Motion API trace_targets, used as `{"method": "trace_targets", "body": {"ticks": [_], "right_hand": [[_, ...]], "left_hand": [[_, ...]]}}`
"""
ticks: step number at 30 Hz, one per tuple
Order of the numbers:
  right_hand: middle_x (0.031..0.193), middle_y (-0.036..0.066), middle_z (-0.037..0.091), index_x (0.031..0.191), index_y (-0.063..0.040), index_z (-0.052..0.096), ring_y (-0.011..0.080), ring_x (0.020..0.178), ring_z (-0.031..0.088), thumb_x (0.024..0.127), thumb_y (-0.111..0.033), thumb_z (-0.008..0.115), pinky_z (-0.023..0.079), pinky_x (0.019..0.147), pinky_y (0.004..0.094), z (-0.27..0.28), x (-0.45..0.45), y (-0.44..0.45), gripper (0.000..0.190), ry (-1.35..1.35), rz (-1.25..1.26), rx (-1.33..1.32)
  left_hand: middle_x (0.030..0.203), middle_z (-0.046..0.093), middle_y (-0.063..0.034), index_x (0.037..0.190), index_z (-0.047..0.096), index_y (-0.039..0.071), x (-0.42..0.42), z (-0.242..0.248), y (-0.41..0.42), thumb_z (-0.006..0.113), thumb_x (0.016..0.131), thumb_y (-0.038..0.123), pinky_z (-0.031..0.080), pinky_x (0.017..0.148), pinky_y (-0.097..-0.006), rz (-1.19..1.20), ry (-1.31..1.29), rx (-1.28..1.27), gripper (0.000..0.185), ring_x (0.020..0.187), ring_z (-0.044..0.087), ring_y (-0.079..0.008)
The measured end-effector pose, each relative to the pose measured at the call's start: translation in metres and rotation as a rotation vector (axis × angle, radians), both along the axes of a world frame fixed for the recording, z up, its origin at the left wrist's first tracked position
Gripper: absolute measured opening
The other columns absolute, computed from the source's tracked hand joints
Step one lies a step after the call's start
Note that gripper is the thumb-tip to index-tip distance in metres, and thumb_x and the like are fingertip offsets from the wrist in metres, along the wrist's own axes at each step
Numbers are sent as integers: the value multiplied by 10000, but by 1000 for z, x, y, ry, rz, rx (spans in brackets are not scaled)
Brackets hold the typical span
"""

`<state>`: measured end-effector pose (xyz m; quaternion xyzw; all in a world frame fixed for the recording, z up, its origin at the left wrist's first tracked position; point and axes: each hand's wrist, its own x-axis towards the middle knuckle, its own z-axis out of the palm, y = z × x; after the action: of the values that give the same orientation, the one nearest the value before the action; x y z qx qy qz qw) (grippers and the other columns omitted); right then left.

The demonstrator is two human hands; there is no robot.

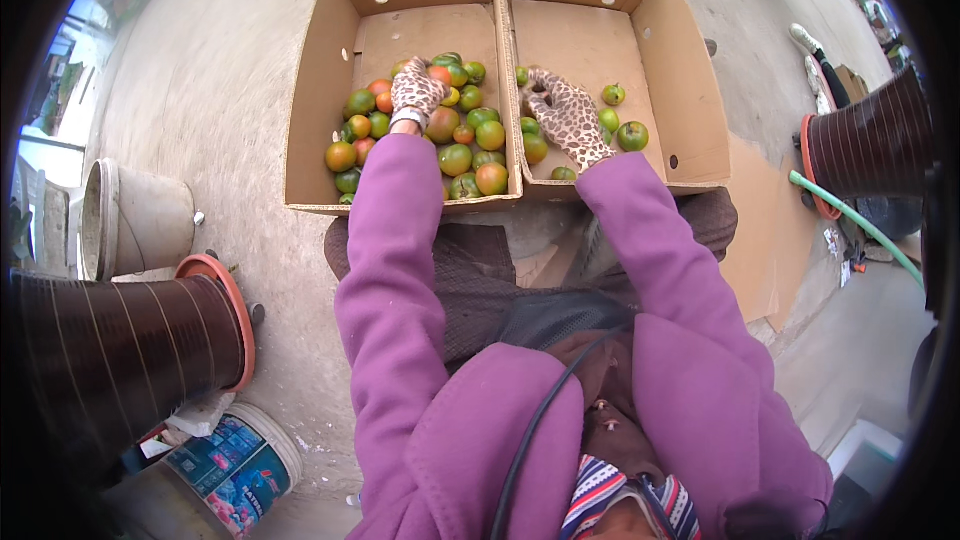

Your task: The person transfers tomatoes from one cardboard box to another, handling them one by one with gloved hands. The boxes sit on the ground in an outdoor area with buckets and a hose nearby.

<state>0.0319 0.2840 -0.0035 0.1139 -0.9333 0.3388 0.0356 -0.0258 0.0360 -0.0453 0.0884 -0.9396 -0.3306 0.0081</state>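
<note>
Two cardboard boxes stand side by side before me. In the left box (321,105) lies a heap of green, orange and red tomatoes (443,124). My left hand (418,90), in a leopard-print glove, reaches down onto the heap beside a red tomato (439,76); its fingertips are partly hidden. Over the left side of the right box (679,90), my right hand (566,114) has its gloved fingers curled near the shared wall. Whether anything is inside its grasp cannot be made out. A few green tomatoes (633,136) lie scattered around that hand.
A pale bucket (139,219) lies tipped at the left, near a large brown pot (142,360) with an orange rim. Below it is a printed bucket (232,469). At the right are another brown pot (866,142), a green hose (855,221) and flat cardboard (765,240).
</note>
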Motion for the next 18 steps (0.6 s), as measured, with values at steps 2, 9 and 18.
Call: {"method": "trace_targets", "body": {"ticks": [2, 9, 18], "right_hand": [[1191, 149, 590, 1293, -131, 515, 303, 1071, 590, 851, -231, 626, 475, 931, 381, 26, 8, -5, 467, -43, 14, -187], [1314, 129, 508, 1343, -132, 449, 299, 1171, 532, 805, -253, 678, 437, 991, 374, 37, 12, -5, 598, 135, 143, -246], [1185, 154, 574, 1219, -78, 538, 324, 1076, 574, 782, -370, 685, 462, 918, 421, -1, -3, 7, 546, 167, -135, 17]], "left_hand": [[1054, 653, -174, 1190, 542, -29, 10, 32, 14, 769, 727, 173, 536, 816, -337, -31, 69, 380, 554, 934, 650, -251], [990, 675, -172, 1122, 607, 7, 50, 88, 84, 819, 659, 362, 516, 838, -346, -328, 206, 147, 621, 940, 655, -261], [901, 663, -63, 1050, 647, 11, 33, 52, 46, 642, 897, 179, 494, 728, -262, -99, 350, 770, 227, 783, 592, -126]]}}
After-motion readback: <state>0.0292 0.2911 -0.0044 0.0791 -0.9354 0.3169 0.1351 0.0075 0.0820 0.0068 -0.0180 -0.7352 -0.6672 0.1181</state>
